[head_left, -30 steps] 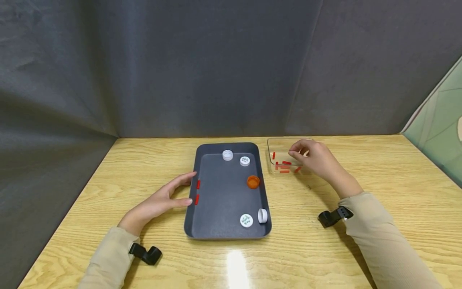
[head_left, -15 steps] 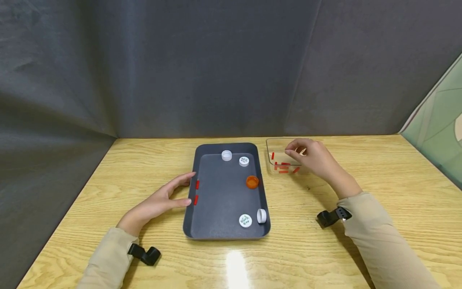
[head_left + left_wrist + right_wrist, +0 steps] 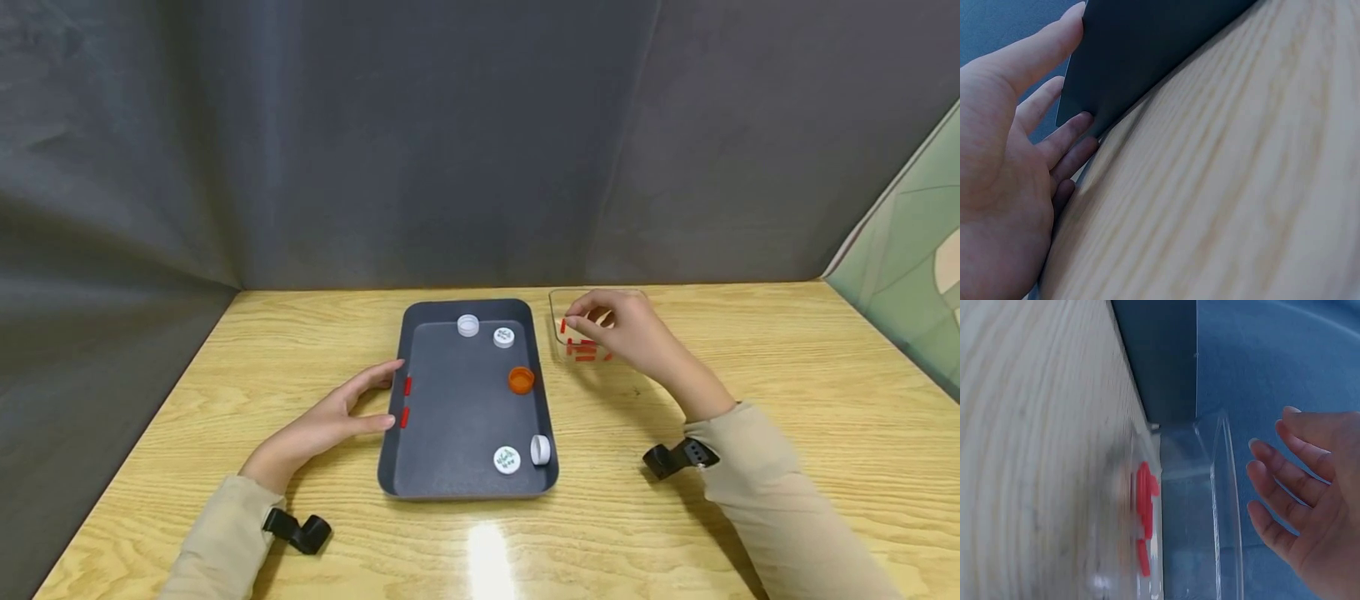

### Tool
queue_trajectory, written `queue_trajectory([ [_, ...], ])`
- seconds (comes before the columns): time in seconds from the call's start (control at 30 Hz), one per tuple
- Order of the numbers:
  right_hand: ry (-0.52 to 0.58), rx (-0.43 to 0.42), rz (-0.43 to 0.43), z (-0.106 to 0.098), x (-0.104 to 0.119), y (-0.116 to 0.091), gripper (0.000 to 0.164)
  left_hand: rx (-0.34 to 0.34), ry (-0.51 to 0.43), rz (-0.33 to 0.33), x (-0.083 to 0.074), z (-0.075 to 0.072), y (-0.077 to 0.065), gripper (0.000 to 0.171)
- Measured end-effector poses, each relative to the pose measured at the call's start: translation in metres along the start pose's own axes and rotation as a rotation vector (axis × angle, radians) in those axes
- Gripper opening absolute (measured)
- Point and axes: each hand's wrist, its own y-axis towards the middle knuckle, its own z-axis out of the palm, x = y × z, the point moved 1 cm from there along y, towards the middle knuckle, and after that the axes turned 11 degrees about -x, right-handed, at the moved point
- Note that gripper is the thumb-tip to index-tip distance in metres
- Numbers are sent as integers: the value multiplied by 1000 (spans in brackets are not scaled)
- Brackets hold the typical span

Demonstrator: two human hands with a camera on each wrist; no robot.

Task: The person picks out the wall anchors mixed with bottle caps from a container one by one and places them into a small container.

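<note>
My left hand [image 3: 327, 418] has its thumb and fingers spread along the left side of a dark grey tray [image 3: 453, 487]. In the left wrist view, the fingertips touch the tray's outer wall [image 3: 1125, 56]. Inside the tray by that side lie two small red sticks [image 3: 406, 417]. My right hand [image 3: 626, 327] hovers above a clear plastic box [image 3: 552, 307], thumb and forefinger close together. Several red sticks [image 3: 1143, 494] lie on the box's bottom. From the right wrist, the fingers look loosely bent above the box rim, and nothing shows between them.
Along the tray's right half are an orange cap [image 3: 521, 380], an upturned white cap [image 3: 468, 325], white caps with green print [image 3: 507, 460] and a white cap on edge [image 3: 540, 450]. A dark curtain [image 3: 435, 150] hangs behind the wooden table [image 3: 247, 350].
My right hand has moved left across the clear box, toward its left wall. The left hand stays at the tray's side.
</note>
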Motion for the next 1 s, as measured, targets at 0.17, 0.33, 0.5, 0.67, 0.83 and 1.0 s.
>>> queue_trajectory([
  [0.17, 9, -50, -31, 6, 10, -1, 9, 1, 3, 14, 2, 0, 0, 74],
  [0.33, 56, -3, 12, 11, 25, -5, 12, -3, 1, -8, 2, 0, 0, 76],
  [0.5, 79, 15, -8, 19, 39, -8, 10, -15, -3, -33, 0, 0, -1, 76],
  [0.67, 111, 22, -34, 30, 50, -10, 9, -20, 3, -36, 0, 0, -1, 76],
  [0.83, 148, 62, -15, 41, 63, -11, 9, -15, 11, -23, 2, 0, 1, 75],
  [1.0, 196, 101, -18, 55, 75, -12, 7, -12, 21, -7, 5, 0, 1, 74],
])
